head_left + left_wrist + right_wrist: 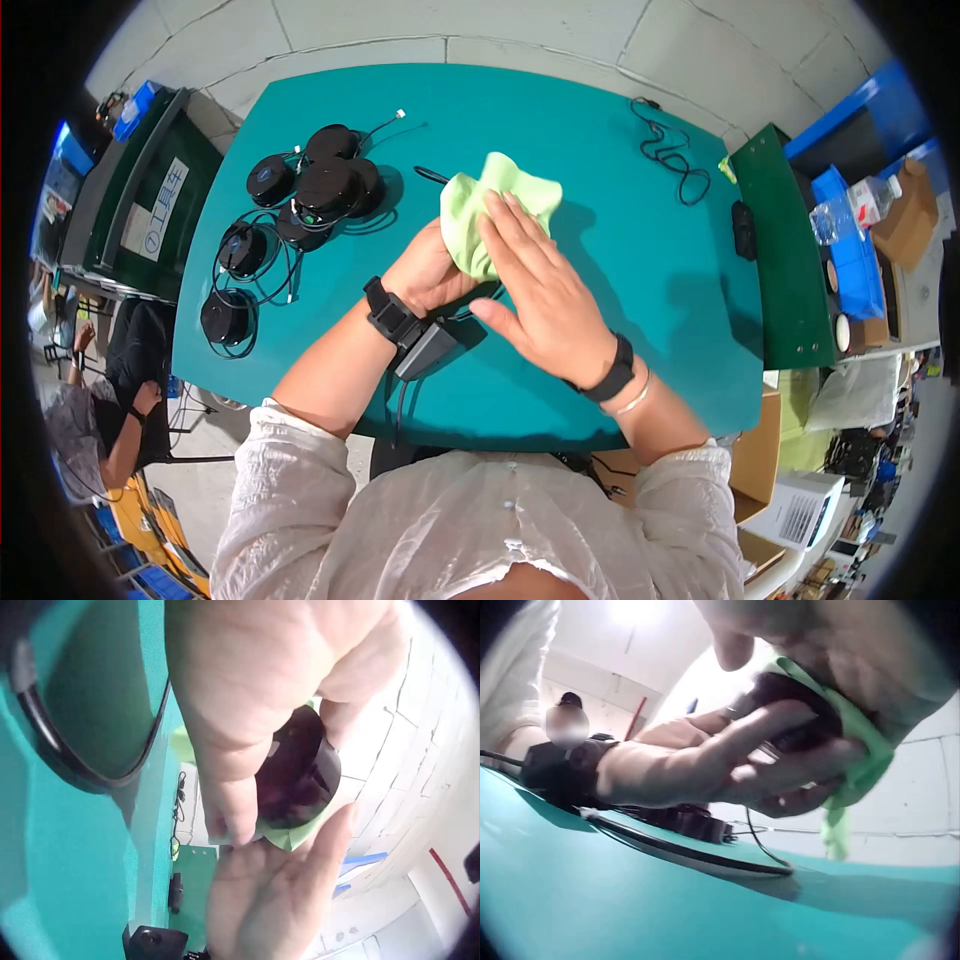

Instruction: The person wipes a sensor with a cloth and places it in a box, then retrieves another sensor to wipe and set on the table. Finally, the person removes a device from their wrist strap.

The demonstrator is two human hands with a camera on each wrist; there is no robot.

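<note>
My left hand [428,268] grips a black round puck-shaped device [298,776], its fingers curled round the sides in the left wrist view. A light green cloth [462,225] drapes over the device and hides it in the head view. My right hand [545,300] lies over the cloth with straight fingers, its palm pressing the cloth against the device in the right wrist view. A thin black cable [761,836] hangs below the hands, above the green tabletop.
Several similar black round devices [325,188] with coiled cables lie at the left of the green table [560,110]. A black cord [665,155] lies at the back right, near a small black item [743,230]. A green cabinet [785,250] borders the right side. Another person [115,430] sits at the left.
</note>
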